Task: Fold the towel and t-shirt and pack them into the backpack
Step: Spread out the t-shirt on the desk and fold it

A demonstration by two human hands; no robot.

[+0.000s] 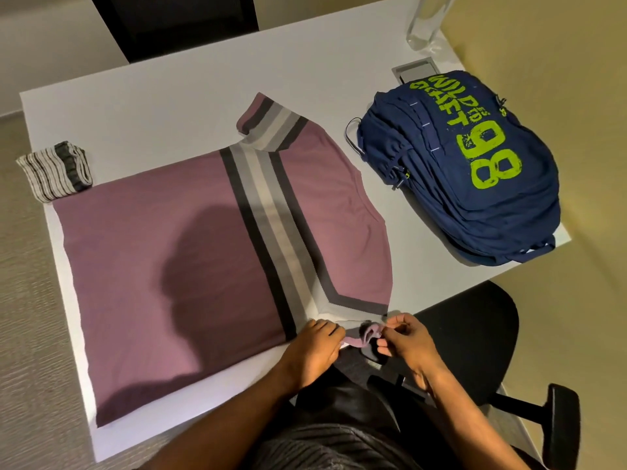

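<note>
A mauve t-shirt (163,252) with black, grey and white stripes lies spread flat across the white table (169,106). Its far sleeve is folded in near the collar end. At the table's near edge both hands work on the near sleeve. My left hand (317,347) grips the sleeve's edge with curled fingers. My right hand (407,337) pinches the bunched sleeve fabric. A folded striped towel (54,173) sits at the table's left corner. The navy backpack (461,167) with green lettering lies flat at the right, apart from both hands.
A black office chair (475,337) stands below the table's near right corner. A clear bottle (424,25) and a grey cable hatch (412,72) are at the far right. A dark chair back (176,22) stands beyond the far edge.
</note>
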